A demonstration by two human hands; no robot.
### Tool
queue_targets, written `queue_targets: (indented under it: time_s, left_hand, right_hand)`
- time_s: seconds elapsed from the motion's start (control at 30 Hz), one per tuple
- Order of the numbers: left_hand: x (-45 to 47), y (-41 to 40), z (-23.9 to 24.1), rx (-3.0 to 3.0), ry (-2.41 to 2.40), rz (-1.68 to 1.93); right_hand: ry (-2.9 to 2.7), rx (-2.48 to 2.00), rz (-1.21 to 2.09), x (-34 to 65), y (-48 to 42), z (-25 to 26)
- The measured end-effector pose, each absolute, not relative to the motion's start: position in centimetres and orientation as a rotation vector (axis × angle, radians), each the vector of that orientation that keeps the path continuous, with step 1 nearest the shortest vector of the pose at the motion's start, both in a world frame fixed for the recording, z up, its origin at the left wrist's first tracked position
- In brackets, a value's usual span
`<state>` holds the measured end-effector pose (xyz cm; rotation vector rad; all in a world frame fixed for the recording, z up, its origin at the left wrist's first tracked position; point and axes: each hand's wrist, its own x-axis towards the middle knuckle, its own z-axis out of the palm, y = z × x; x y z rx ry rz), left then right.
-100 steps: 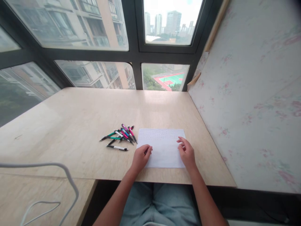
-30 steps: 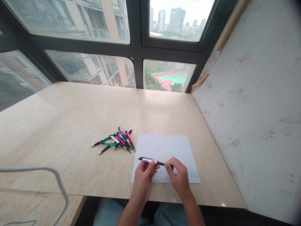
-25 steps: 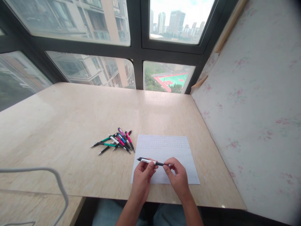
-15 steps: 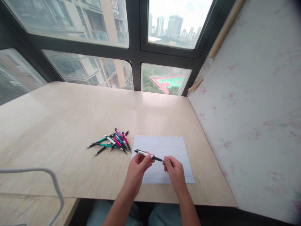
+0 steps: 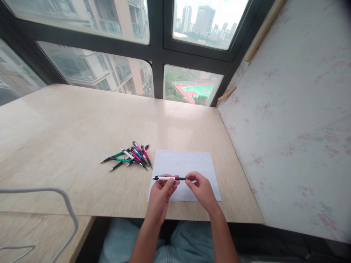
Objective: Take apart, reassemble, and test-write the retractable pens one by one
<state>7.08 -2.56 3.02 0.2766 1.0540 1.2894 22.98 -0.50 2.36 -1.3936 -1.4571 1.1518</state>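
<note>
A white and black pen [image 5: 168, 178] is held level above a white sheet of paper [image 5: 184, 164] with faint handwriting along its top. My left hand [image 5: 161, 193] pinches the pen's white barrel. My right hand [image 5: 201, 189] pinches the black tip end. Both hands are closed on it near the table's front edge. To the left of the sheet lies a loose pile of several coloured pens [image 5: 130, 156], green, pink, blue and black.
The beige table [image 5: 68, 135] runs back to a dark-framed window [image 5: 156, 54]. A floral papered wall [image 5: 287, 120] bounds the right side. A white curved wire frame [image 5: 55, 193] sits at the lower left over a second surface.
The white and black pen left the table beside the pile and came into both hands over the sheet. Within the last second it went from tilted to level; the view shifted.
</note>
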Motion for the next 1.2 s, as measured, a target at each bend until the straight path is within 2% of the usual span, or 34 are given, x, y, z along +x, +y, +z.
queue_targets:
  time_s: [0.43,0.77,0.97,1.2]
  left_hand:
    - [6.8,-2.7,1.8,0.247,1.029,1.334]
    - [6.3,-2.1,1.6,0.175,1.026,1.393]
    - [6.4,-2.1,1.5,0.172,1.016,1.354]
    - [5.3,-1.8,1.1,0.133,1.014,1.416]
  right_hand:
    - [-1.308,-1.391,1.222,22.5,-0.7,1.9]
    - [-1.370,-1.571,0.833,24.2,-0.3,1.2]
    - [-1.771,-1.657,0.519,23.4,3.3,0.7]
    - [-1.986,-1.607,0.548,20.7,4.7,0.5]
